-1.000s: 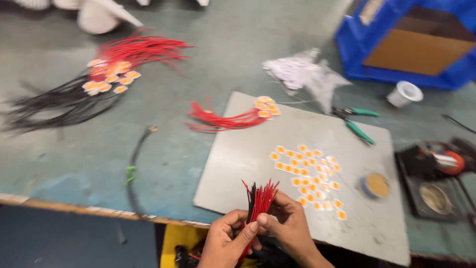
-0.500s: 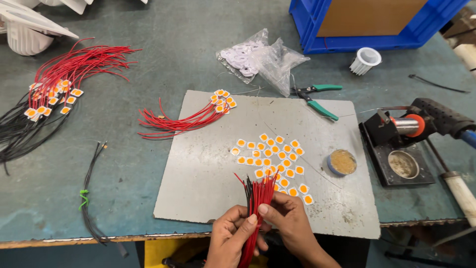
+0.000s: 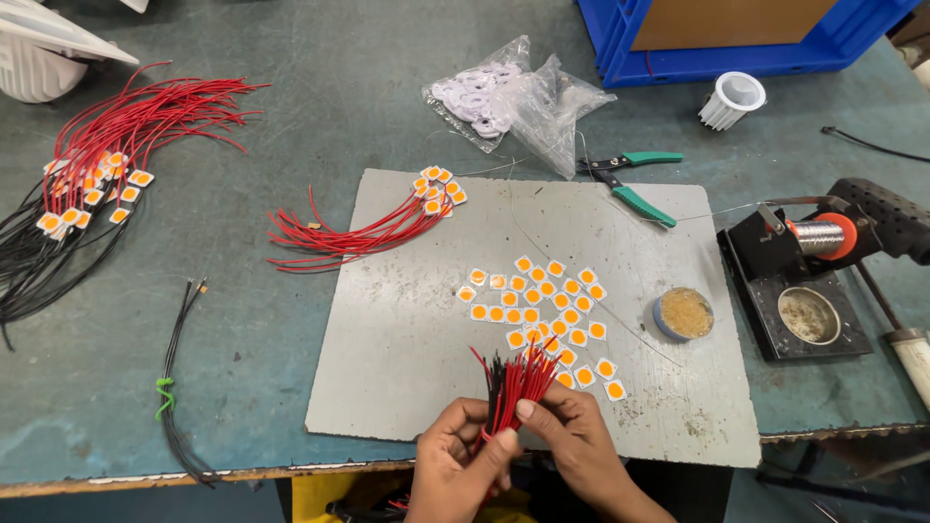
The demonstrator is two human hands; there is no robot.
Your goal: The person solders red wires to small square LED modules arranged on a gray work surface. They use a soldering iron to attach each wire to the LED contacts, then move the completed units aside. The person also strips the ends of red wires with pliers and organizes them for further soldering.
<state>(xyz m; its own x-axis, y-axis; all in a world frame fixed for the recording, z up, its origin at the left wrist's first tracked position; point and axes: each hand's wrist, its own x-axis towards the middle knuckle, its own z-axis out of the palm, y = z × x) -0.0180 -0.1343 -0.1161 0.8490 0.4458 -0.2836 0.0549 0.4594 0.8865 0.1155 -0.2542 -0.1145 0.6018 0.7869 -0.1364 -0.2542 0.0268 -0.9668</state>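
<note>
Head view, looking down at my own two hands at the near edge of the table: my left hand (image 3: pixel 455 465) is closed around the lower part of a bundle of wires (image 3: pixel 513 387), and my right hand (image 3: pixel 572 441) pinches the same bundle from the other side, thumb and fingertips pressed on the strands. The bundle stands nearly upright between my palms, fanning out just above my fingers; it is mostly thin red wire with some black mixed in, and the bare tips splay unevenly. Just beyond my fingertips lie small square orange chips (image 3: pixel 547 310) scattered on a grey board (image 3: pixel 407 339), the nearest almost touching the wire tips. I judge the main risk is the fan of tips brushing those loose chips and knocking them about, since they sit so close; a slack grip could also let strands slide out and drop off the table edge below my wrists. Farther off past the board are green-handled cutters (image 3: pixel 635 184) and a clear plastic bag (image 3: pixel 518 97); to my right sit a small round tin (image 3: pixel 685 313) and a soldering stand (image 3: pixel 804 281); to my left lies a thin black wire bunch (image 3: pixel 174 387), and farther away wires already fitted with chips (image 3: pixel 358 228).
</note>
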